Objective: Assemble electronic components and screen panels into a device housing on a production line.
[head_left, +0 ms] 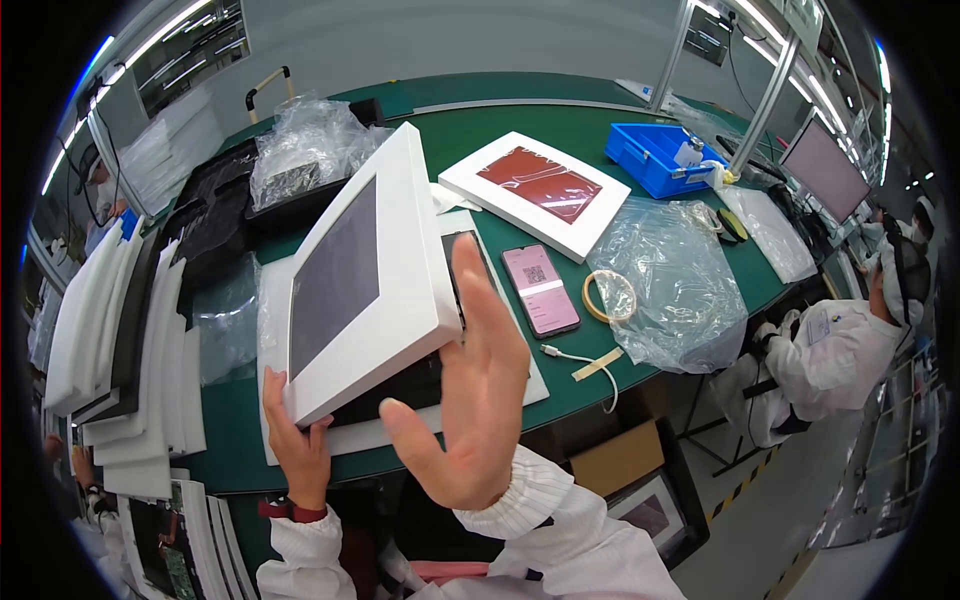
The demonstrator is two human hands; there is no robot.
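My left hand [297, 445] grips the lower left corner of a white-framed display panel [400, 270], fingers curled round its edge. The panel stands tilted up, its dark grey screen facing left. Close to the panel's right side, my right hand [468, 405] is raised with fingers stretched and thumb apart, holding nothing; whether it touches the panel I cannot tell. Beneath lies a white pad [535, 385] with a dark part on it, mostly hidden by the panel and hand. Just right of them is a phone [540, 290] with a pink screen.
Another white frame [480, 165] with reddish film lies behind. Around the right side are a blue bin [655, 160], plastic bag [680, 290], tape roll [590, 300] and white cable [570, 355]. White foam sheets [150, 370] stand at left. A co-worker [840, 350] sits at right.
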